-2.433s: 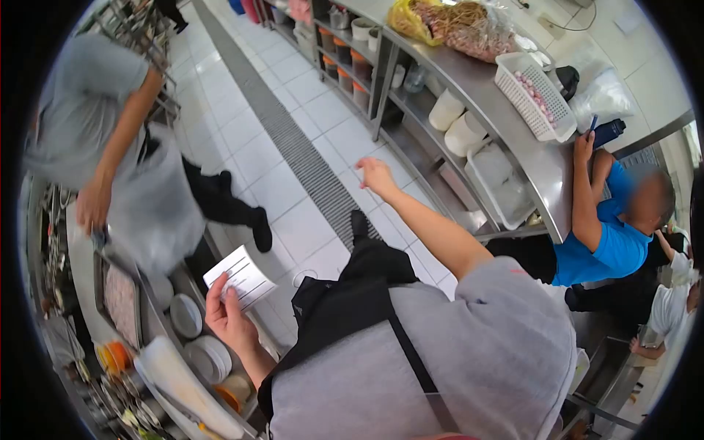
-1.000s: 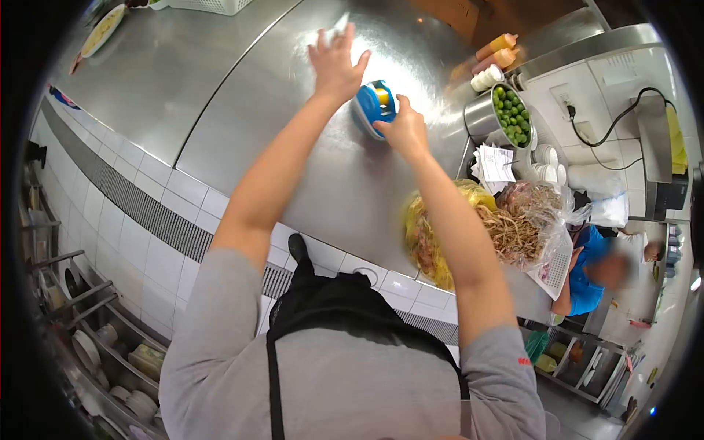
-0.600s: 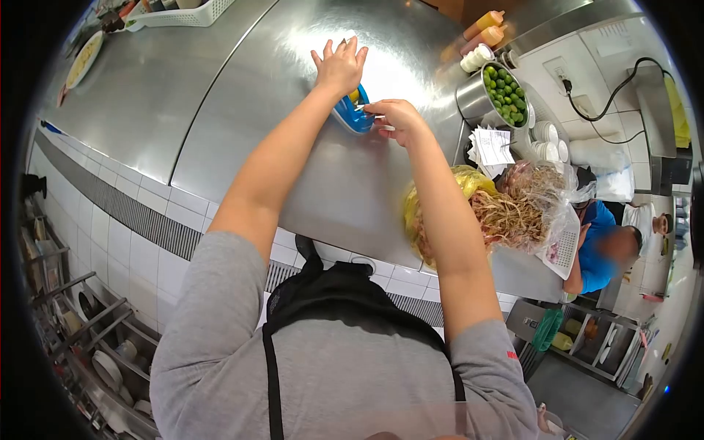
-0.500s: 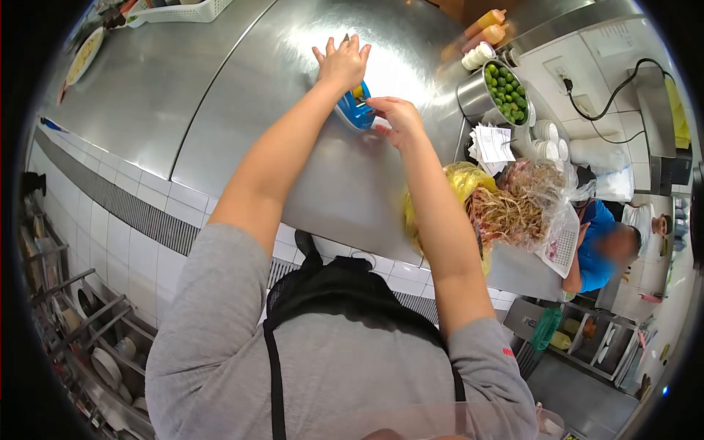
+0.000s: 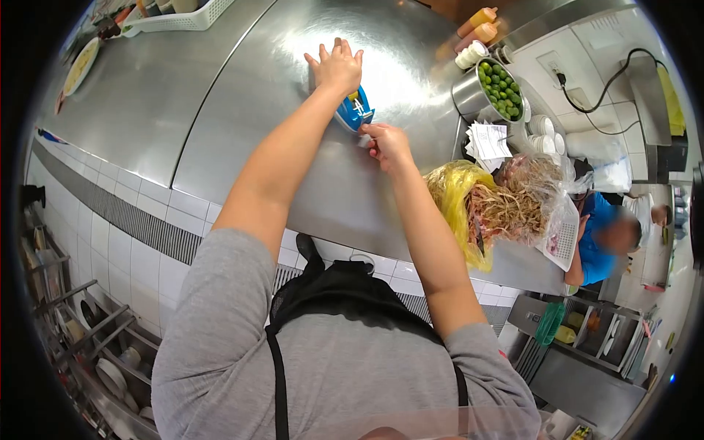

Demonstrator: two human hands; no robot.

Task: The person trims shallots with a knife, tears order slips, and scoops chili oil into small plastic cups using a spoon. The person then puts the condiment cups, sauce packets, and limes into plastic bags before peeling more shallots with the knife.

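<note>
A blue tape dispenser [image 5: 353,111] with a yellow part inside sits on the steel table. My left hand [image 5: 337,73] lies over its far end, fingers spread and pointing away from me, covering part of it. At the dispenser's near end, my right hand [image 5: 389,147] is closed in a pinch. A small, pale, see-through piece of tape [image 5: 364,140] shows at those fingertips, though its full shape is hard to make out.
To the right stand a steel pot of green limes [image 5: 501,89], paper slips [image 5: 489,141] and sauce bottles [image 5: 477,22]. Nearer, a yellow plastic bag [image 5: 456,192] lies beside dried, stringy food [image 5: 510,211]. A person in blue [image 5: 598,242] is at the table's right end.
My right hand has drawn back toward me, from the dispenser's side to just beyond its near end. My left hand stays over the dispenser. The view has shifted slightly.
</note>
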